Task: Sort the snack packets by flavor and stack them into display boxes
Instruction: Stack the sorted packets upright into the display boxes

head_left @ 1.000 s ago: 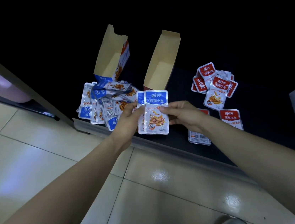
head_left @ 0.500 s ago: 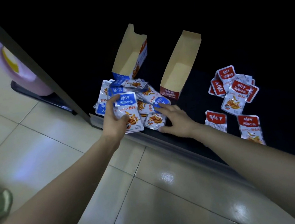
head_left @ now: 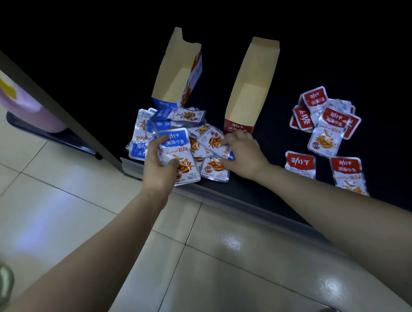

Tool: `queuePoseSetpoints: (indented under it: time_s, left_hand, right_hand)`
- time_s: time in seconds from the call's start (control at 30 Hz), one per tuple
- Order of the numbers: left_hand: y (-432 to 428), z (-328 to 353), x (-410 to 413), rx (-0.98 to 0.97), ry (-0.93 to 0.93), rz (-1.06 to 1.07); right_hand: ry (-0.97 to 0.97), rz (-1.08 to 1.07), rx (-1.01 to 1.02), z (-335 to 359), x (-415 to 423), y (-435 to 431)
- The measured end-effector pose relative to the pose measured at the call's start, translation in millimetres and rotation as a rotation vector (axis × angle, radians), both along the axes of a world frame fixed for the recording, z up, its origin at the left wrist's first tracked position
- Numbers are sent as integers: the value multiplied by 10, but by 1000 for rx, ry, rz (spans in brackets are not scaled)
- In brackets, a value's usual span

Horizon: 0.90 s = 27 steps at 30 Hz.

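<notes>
Blue packet (head_left: 178,143) in left hand (head_left: 158,170) grip; pile packet (head_left: 212,140) in right hand (head_left: 245,155) pinch.

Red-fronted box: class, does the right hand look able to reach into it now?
Probably yes: the right hand, pinching a blue packet, sits just before the red-fronted box; its open top is unobstructed.
</notes>
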State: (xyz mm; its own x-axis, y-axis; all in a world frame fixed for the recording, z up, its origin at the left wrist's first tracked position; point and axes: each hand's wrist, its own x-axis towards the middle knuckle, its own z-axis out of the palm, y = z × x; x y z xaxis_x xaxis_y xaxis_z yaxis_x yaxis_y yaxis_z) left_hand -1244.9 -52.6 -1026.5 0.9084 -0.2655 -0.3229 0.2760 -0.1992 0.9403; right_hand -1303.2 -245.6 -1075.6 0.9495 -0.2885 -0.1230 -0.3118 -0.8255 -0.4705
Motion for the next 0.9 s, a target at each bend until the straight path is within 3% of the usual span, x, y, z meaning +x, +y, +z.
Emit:
queuePoseSetpoints:
  time_s: [0.13, 0.3, 0.43, 0.6, 0.7, 0.9]
  left_hand:
    - [54, 0, 25, 5, 6, -18]
    - [44, -18, 67, 55, 29, -54]
    - [-18, -7, 21, 106, 116, -161]
    - [-13, 7, 31, -100, 315, -66]
    - [59, 32, 58, -98, 274, -98]
    - [158, 62, 59, -28, 162, -4]
  right_hand:
    - [-50, 100, 119, 4, -142, -79]
    - [-434, -22, 91, -17, -315, -298]
    - [-534, -95, 359, 114, -318, -160]
    - [-501, 81, 519, 117, -237, 125]
    - [-419, 166, 586, 168, -124, 202]
    - [-46, 128, 296, 85, 108, 189]
